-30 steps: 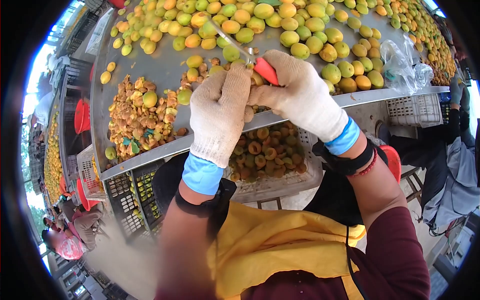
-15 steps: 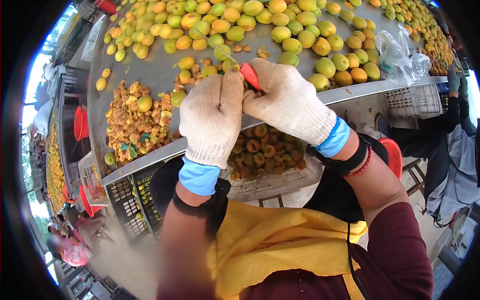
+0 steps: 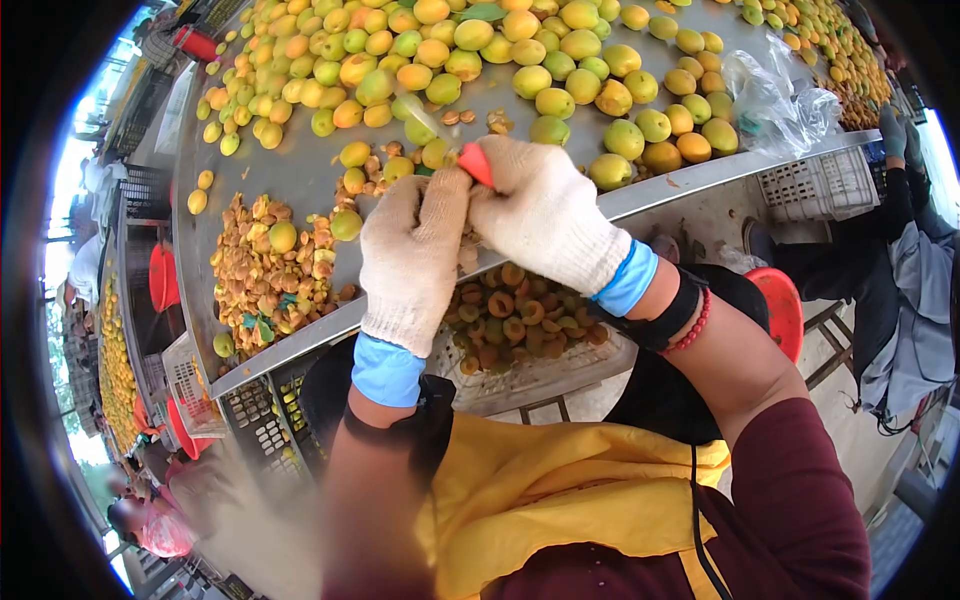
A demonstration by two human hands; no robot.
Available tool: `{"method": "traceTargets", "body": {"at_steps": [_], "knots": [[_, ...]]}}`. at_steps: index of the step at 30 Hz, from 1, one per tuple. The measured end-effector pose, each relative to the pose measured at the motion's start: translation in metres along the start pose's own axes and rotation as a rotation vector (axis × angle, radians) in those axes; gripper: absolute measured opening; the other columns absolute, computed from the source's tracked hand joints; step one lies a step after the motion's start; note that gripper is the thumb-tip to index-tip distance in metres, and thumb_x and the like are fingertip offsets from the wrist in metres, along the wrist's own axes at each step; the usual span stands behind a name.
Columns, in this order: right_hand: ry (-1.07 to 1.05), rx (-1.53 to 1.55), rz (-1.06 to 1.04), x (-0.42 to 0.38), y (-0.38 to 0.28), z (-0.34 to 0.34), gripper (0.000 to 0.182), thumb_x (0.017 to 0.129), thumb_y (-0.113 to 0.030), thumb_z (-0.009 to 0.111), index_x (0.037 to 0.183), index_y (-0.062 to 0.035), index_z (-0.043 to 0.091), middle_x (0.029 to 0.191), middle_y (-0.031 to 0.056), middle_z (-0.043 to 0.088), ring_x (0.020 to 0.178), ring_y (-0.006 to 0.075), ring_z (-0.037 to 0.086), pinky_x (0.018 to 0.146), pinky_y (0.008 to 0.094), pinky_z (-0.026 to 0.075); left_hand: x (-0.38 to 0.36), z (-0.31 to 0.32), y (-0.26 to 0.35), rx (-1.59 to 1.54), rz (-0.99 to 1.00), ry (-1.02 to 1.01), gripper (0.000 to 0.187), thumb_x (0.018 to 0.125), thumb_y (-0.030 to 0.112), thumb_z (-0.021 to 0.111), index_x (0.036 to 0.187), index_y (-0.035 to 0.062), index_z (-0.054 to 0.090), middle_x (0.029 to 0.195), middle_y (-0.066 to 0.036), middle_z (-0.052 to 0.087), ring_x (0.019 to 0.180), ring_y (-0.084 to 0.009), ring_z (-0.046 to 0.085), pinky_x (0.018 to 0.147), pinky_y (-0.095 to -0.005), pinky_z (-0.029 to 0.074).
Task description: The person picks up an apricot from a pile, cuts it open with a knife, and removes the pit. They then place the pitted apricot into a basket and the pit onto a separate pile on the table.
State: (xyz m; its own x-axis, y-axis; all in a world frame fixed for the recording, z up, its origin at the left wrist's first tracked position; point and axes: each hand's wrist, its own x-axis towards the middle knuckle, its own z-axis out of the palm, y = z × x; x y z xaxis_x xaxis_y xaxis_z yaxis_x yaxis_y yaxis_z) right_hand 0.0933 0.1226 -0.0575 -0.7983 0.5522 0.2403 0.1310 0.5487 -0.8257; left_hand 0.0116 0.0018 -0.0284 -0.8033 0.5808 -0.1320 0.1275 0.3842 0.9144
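Both my hands wear off-white knitted gloves with blue cuffs and meet above the near edge of the metal table (image 3: pixel 290 165). In my right hand (image 3: pixel 545 205) is a red-handled knife (image 3: pixel 477 165); its thin blade points up and left and looks blurred. My left hand (image 3: pixel 412 250) is closed, fingertips pinched together against the right one, and whatever they hold is hidden. Whole yellow-green apricots (image 3: pixel 375 85) spread beyond the hands. Left of them lies a heap of brownish apricot pieces (image 3: pixel 275 265). Under the table edge, halved apricots (image 3: pixel 525 320) fill a pale crate.
A clear plastic bag (image 3: pixel 775 100) lies at the table's right edge, above a white slatted crate (image 3: pixel 815 185). Black crates (image 3: pixel 255 410) stand below on the left. A red stool (image 3: pixel 778 305) is at the right. Other people sit at both sides.
The view has shifted slightly, with table and fruit appearing a little lower and left. Both hands stay together; the knife blade, sharp before, is now blurred.
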Motion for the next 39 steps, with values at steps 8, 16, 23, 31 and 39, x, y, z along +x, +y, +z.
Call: {"method": "traceTargets", "body": {"at_steps": [8,16,23,31,39], "knots": [[-0.212,0.939,0.578,0.013,-0.004,-0.028,0.025,0.092,-0.021,0.069,0.111,-0.0058,0.067,0.087,0.0039,0.071,0.068,0.0146,0.070,0.057,0.0279,0.054,0.008,-0.006,-0.014,-0.575,-0.120,-0.115,0.039,0.108,0.035,0.056,0.112,-0.0016,0.066,0.084,-0.009,0.068,0.057,-0.0152,0.064,0.054,-0.0271,0.053],[-0.151,0.408,0.389,0.013,-0.002,-0.017,0.036,0.090,-0.039,0.072,0.110,-0.0085,0.070,0.089,0.0145,0.071,0.078,0.0291,0.070,0.074,0.0384,0.056,0.005,-0.007,-0.013,-0.350,-0.077,-0.079,0.037,0.108,0.032,0.057,0.113,-0.0037,0.066,0.086,-0.011,0.070,0.055,-0.0158,0.063,0.053,-0.0273,0.052],[-0.376,0.520,0.452,0.021,0.006,-0.041,0.029,0.094,-0.023,0.066,0.116,-0.0041,0.069,0.089,0.0016,0.073,0.062,0.0067,0.060,0.048,0.0239,0.048,-0.030,-0.015,-0.005,-0.231,-0.133,-0.103,0.032,0.106,0.027,0.060,0.109,-0.0036,0.068,0.082,-0.010,0.070,0.052,-0.0135,0.059,0.050,-0.0264,0.047],[-0.004,0.794,0.447,0.017,0.018,-0.070,0.031,0.096,-0.029,0.070,0.109,-0.0017,0.068,0.087,0.0056,0.072,0.061,0.0093,0.057,0.047,0.0253,0.045,0.016,-0.024,0.011,0.528,0.066,-0.229,0.043,0.094,0.040,0.070,0.113,0.0006,0.071,0.091,-0.014,0.073,0.078,-0.0229,0.068,0.070,-0.0356,0.052],[0.070,0.830,0.350,0.013,0.032,-0.107,0.026,0.097,-0.026,0.069,0.105,-0.0013,0.068,0.086,0.0057,0.072,0.060,0.0078,0.056,0.046,0.0250,0.045,0.051,-0.004,0.009,1.009,0.033,-0.319,0.049,0.090,0.043,0.066,0.115,0.0014,0.070,0.108,-0.020,0.074,0.100,-0.0370,0.071,0.090,-0.0436,0.055]]}}
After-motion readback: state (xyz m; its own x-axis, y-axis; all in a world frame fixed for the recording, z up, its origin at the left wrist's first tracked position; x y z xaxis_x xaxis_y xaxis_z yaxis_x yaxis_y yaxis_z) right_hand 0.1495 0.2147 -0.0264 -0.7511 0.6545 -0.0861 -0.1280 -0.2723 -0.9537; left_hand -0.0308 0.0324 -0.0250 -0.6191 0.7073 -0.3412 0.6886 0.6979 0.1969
